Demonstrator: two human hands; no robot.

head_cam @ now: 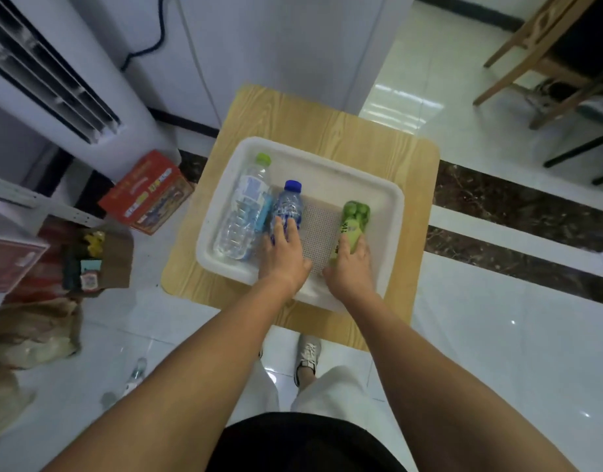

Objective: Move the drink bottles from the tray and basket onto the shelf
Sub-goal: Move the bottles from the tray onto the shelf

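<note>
A white tray (388, 199) sits on a small wooden table (330, 124). Three bottles lie in it. A large clear water bottle with a green cap (242, 212) lies at the left. Beside it is a small clear bottle with a blue cap (288, 204); my left hand (283, 257) rests on its lower end, fingers curled over it. At the right lies a green drink bottle (355, 216), and my right hand (349, 267) closes around its lower half. No basket or shelf shows clearly.
A tall white air conditioner (55, 76) stands at the left. Red cartons (147, 192), an open brown box (99, 260) and bags crowd the floor left of the table. A wooden chair (548, 56) stands at the far right. Shiny tiled floor surrounds the table.
</note>
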